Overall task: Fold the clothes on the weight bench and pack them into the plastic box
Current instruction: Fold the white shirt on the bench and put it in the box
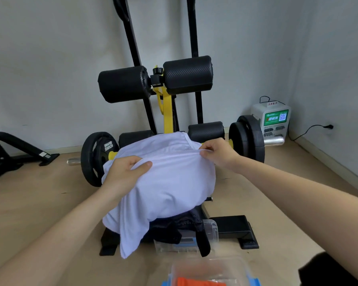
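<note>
Plastic box (236, 269) is nearest, off the weight bench's (234, 225) near end. White shirt (170, 188) drapes over dark clothes (180, 226), long axis running away. Left hand (130, 168) and right hand (217, 153) are both clamped on a shirt ridge, right slightly farther.

Plain pale grey wall (50, 58) ahead of me, second wall (339, 58) on my right, corner between. Light wood-look floor (39, 193), pale baseboard (327, 155) along right wall. White charging cabinet (272, 120) with green panel and QR code on floor near corner. Black cable (306, 132) trails from plug (330, 126) in right wall down toward cabinet. Black metal frame leg (19, 145) at my far left. Light soft, even.
</note>
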Action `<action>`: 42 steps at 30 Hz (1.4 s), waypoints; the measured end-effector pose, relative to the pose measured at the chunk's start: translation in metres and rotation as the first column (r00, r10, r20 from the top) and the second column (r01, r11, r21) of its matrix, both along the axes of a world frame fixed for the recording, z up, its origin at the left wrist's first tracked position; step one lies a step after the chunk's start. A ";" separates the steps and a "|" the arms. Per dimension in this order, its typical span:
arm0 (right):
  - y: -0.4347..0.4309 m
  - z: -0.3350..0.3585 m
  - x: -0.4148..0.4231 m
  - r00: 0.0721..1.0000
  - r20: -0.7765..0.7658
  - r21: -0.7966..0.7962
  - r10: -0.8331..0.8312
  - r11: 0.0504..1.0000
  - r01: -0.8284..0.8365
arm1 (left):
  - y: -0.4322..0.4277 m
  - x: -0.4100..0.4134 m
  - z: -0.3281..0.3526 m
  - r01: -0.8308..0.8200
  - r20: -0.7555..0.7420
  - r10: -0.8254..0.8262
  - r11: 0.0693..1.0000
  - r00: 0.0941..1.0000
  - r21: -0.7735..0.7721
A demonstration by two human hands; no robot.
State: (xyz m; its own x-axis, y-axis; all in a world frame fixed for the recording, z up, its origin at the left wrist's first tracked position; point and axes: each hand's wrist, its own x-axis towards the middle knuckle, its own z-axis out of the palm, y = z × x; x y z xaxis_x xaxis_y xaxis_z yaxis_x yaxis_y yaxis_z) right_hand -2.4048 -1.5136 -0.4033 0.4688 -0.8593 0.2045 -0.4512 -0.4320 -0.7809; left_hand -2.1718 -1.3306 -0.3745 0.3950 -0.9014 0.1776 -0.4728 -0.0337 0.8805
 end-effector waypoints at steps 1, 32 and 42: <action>-0.004 0.000 0.004 1.000 -0.011 -0.019 -0.029 0.999 0.029 | -0.007 0.000 0.000 -0.032 0.036 0.033 0.999 0.999 -0.032; 0.025 0.017 0.098 0.972 0.219 0.077 0.085 0.992 -0.104 | 0.028 0.060 -0.018 0.155 0.091 -0.214 0.887 0.973 0.435; 0.023 0.008 0.116 0.980 0.201 0.065 -0.014 0.998 0.002 | 0.057 0.122 -0.009 -0.091 0.076 0.070 0.944 0.995 0.317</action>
State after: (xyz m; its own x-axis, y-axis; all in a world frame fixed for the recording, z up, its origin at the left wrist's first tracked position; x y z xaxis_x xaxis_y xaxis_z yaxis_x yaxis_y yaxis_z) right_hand -2.2890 -1.4908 -0.3958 0.4168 -0.8772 0.2384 -0.2856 -0.3753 -0.8818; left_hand -2.0495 -1.2732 -0.3831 0.4658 -0.8806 -0.0873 -0.5112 -0.3483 0.7857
